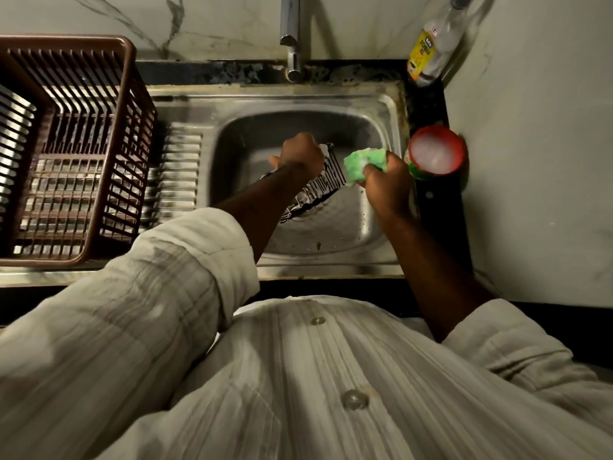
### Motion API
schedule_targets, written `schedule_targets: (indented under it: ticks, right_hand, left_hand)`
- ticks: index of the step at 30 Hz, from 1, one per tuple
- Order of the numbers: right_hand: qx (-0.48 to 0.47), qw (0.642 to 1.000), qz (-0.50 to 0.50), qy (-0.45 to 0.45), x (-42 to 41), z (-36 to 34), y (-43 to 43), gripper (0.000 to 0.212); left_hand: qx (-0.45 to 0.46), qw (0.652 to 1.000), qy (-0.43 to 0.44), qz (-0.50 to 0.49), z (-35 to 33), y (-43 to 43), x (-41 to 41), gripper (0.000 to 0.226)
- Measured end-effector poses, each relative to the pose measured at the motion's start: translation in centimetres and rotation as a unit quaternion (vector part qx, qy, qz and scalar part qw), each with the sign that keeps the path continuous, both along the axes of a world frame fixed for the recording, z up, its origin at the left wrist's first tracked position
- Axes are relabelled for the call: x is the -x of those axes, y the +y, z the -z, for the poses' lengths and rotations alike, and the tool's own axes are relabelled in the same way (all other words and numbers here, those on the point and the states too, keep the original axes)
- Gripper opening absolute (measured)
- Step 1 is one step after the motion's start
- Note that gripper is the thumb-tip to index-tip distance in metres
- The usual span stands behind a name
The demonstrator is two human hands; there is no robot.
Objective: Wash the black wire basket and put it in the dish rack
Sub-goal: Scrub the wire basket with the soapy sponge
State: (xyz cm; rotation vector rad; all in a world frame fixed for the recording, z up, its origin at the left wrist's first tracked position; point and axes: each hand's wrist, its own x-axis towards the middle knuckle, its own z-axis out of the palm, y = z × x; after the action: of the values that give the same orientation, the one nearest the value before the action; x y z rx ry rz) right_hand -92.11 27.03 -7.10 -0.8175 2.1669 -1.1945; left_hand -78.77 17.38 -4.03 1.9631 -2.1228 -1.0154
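Holding station at the sink, items as they lie:

- Basket (326, 180): black wire, tilted, raised over the basin of the sink (232, 104) above the drain, well apart from the rack. The pale patches on it may be suds, but blur makes that unclear.
- Left grip (300, 154): clenched round the basket's far edge and carrying its whole weight.
- Right grip (386, 184): grasping a green sponge (365, 164) just right of the basket. Whether the sponge touches the wire cannot be told.
- Rack (66, 39): brown, slatted, standing left of the sink.
- Tub (436, 151): red-rimmed with foam inside, on the dark counter (431, 207) right of the sink, just beside the right grip.
- Bottle (431, 51): far right corner.
- Tap (292, 38): far centre, with no stream visible.

Hazards, as judged:

- Slip — soapy wire held by one edge only. A hard scrub from the right could twist the basket loose and drop it into the basin.
- Snag — sponge fibres may catch on the wire ends and leave green bits in the mesh.
- Knock — the tub sits so close to the right grip that a wide stroke could tip it into the sink.
- Residue — suds would be carried to the rack if the rinse is skipped or brief.
- Sleeve (199, 247): the left cuff hangs near the basin edge and is likely to get wet.
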Motion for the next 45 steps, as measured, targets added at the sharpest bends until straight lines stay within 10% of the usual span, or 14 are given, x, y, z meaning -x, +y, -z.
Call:
schedule_targets:
  ticks: [16,45]
  right_hand:
    - [0.025,0.999,-0.022,-0.025,-2.6,-0.2,0.1,0.051]
    - [0.082,0.91,-0.327,0.241,-12.0,-3.5,-0.2,0.027]
  left_hand:
    - [0.005,0.952,0.227,-0.205,3.6,2.0,-7.2,0.037]
    - [-0.15,0.886,0.407,-0.164,4.4,5.6,-14.0,0.031]
